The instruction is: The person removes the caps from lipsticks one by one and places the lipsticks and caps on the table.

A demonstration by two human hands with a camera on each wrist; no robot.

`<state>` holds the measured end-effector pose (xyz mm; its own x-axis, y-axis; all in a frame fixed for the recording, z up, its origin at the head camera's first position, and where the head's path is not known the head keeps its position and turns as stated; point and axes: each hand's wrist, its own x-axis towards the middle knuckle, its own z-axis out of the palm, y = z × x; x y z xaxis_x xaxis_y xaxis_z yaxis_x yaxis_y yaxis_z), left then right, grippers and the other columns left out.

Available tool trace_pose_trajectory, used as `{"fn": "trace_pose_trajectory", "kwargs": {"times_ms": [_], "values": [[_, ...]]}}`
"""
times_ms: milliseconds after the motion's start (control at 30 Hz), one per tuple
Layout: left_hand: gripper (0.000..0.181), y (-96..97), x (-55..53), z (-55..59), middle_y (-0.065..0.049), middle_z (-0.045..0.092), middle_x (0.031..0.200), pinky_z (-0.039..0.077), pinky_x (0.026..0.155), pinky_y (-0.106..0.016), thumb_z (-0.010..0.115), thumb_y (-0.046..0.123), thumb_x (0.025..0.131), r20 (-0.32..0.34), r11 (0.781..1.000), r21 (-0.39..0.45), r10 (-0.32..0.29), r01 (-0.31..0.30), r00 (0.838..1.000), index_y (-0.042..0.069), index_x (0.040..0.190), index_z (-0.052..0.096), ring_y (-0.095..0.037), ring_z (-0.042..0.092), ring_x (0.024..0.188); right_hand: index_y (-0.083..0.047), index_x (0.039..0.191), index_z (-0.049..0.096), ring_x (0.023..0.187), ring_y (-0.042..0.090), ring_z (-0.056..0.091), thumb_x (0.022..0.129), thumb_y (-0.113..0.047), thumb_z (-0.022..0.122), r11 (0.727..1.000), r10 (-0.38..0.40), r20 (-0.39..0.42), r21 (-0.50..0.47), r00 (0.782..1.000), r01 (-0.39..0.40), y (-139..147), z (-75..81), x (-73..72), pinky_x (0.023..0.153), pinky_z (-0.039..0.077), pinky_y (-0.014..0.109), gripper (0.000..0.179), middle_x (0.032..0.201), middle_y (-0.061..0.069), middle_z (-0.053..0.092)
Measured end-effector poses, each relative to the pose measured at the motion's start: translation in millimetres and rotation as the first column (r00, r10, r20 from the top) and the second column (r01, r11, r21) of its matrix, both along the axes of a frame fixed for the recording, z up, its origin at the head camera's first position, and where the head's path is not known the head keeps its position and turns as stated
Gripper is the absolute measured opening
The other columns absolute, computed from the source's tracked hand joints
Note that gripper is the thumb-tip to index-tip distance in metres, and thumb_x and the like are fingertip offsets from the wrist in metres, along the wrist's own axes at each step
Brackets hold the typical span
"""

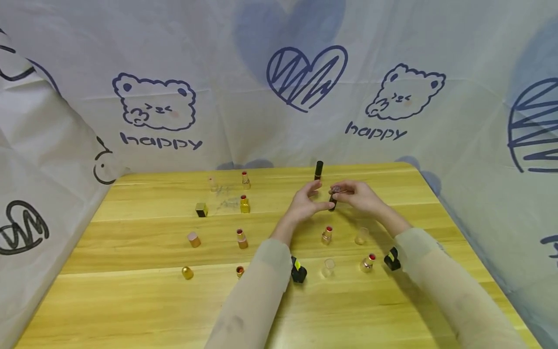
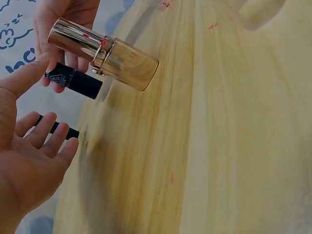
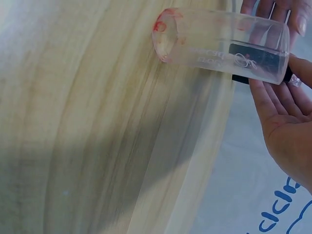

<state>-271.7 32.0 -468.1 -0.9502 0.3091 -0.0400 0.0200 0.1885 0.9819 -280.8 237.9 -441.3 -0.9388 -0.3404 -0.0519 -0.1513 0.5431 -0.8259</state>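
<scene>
In the head view, my right hand (image 1: pixel 357 195) pinches a small black lipstick tube (image 1: pixel 333 203) between thumb and fingers, above the back right of the table. A clear, crystal-like knob (image 3: pixel 295 81) shows at the tube's end in the right wrist view. My left hand (image 1: pixel 302 203) is beside the tube, its fingers spread and loosely bent, thumb near the tube; whether the thumb touches it I cannot tell. Behind the left hand stands another black tube (image 1: pixel 319 169). An uncapped rose-gold lipstick (image 2: pixel 109 54) and a clear cap (image 3: pixel 219 45) are closer to me.
On the left stand uncapped lipsticks, including a gold one (image 1: pixel 245 205), with a black-and-gold cap (image 1: pixel 201 210), a pink cap (image 1: pixel 193 239) and a gold cap (image 1: pixel 187 273). Near my forearms are two black caps (image 1: pixel 299 272), a clear cap (image 1: pixel 328 268) and a lipstick (image 1: pixel 367 263).
</scene>
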Motion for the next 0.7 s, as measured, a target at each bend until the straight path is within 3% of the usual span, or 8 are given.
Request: {"fn": "trace_pose_trajectory", "kwargs": {"times_ms": [367, 567, 700], "values": [[0.078, 4.3, -1.2, 2.3, -0.009, 0.051, 0.157, 0.049, 0.112, -0.046, 0.080, 0.012, 0.093, 0.010, 0.999, -0.034, -0.023, 0.024, 1.000, 0.004, 0.159, 0.039, -0.033, 0.049, 0.142, 0.002, 0.143, 0.056, 0.126, 0.038, 0.062, 0.106, -0.016, 0.064, 0.983, -0.088, 0.025, -0.160, 0.996, 0.091, 0.6, 2.1, 4.0, 0.107, 0.052, 0.048, 0.043, 0.138, 0.023, 0.064], [0.059, 7.7, -3.2, 0.6, -0.013, 0.060, 0.145, 0.054, 0.105, -0.042, 0.077, 0.008, 0.095, 0.008, 0.999, -0.046, -0.027, 0.028, 1.000, 0.001, 0.148, 0.052, -0.032, 0.060, 0.131, 0.002, 0.144, 0.054, 0.123, 0.033, 0.065, 0.106, -0.013, 0.063, 0.962, -0.112, 0.041, -0.246, 0.993, 0.119, 0.7, 0.7, 2.7, 0.103, 0.055, 0.041, 0.043, 0.137, 0.025, 0.064], [0.043, 9.5, -3.5, -1.0, -0.013, 0.067, 0.132, 0.058, 0.098, -0.037, 0.077, 0.011, 0.096, -0.001, 0.997, -0.081, -0.003, 0.003, 1.000, 0.002, 0.135, 0.063, -0.027, 0.066, 0.120, 0.002, 0.143, 0.054, 0.118, 0.025, 0.069, 0.106, -0.010, 0.062, 0.946, -0.122, 0.056, -0.296, 0.991, 0.133, -0.7, 0.8, 2.3, 0.103, 0.055, 0.042, 0.040, 0.136, 0.025, 0.064]]}}
